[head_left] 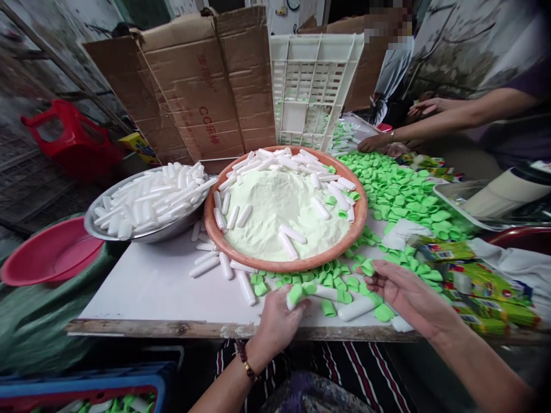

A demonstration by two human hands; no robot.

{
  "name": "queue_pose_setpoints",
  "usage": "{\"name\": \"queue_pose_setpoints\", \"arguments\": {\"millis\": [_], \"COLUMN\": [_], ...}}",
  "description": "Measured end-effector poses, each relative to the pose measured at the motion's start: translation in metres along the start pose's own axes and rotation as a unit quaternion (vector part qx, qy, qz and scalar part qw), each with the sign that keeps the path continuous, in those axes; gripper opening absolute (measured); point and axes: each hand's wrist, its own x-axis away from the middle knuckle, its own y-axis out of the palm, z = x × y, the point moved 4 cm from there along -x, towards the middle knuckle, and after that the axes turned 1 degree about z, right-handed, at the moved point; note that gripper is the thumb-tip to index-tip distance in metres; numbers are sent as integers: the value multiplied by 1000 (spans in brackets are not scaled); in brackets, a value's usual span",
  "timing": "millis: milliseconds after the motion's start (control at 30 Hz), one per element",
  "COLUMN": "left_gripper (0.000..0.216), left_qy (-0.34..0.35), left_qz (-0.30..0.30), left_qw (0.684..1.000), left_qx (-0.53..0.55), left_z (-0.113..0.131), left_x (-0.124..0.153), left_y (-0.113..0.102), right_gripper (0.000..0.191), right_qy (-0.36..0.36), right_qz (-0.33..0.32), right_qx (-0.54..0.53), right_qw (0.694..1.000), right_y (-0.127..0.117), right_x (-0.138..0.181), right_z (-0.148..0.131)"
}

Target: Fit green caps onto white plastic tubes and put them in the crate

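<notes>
My left hand (pixel 278 318) is closed at the table's front edge, around what looks like a white plastic tube whose green cap (pixel 295 295) shows above the fingers. Most of that tube is hidden in the palm. To the right, my right hand (pixel 400 289) pinches a loose green cap (pixel 367 267) between thumb and fingers. Between the hands lie more green caps and a white tube (pixel 357 308). Just beyond them stands an orange basin (pixel 284 265) of pale green powder (pixel 275 212), with white tubes strewn over it.
A metal bowl (pixel 150 234) heaped with white tubes stands left. Green caps (pixel 404 195) cover the right side, beside packets (pixel 486 287) and a metal tray (pixel 465 221). Cardboard (pixel 206 92) and a white crate (pixel 316 86) rise behind. A co-worker's arm (pixel 465 117) reaches in from the right.
</notes>
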Motion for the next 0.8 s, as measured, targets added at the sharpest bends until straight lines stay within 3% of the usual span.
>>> {"name": "queue_pose_setpoints", "arguments": {"millis": [100,233,333,533,633,800], "left_gripper": [5,5,9,13,11,7], "left_qy": [12,22,45,91,82,30], "left_qz": [-38,-48,-72,-139,-143,-108], "left_qw": [999,998,996,969,966,984], "left_qx": [14,32,11,-182,-201,-136], "left_z": [9,11,7,-5,-7,-6], "left_x": [-2,0,4,10,8,2], "left_y": [12,15,16,31,34,29], "right_gripper": [29,23,25,35,36,33], "right_qy": [-64,-163,-155,-149,-145,-148], "right_qz": [-6,-51,-105,-259,-272,-256], "right_qx": [107,290,361,472,470,418], "right_qw": [992,942,914,829,827,859], "right_y": [37,70,69,59,66,75], "right_x": [19,35,35,30,24,10], "right_z": [-12,-24,-19,-6,-6,-23]}}
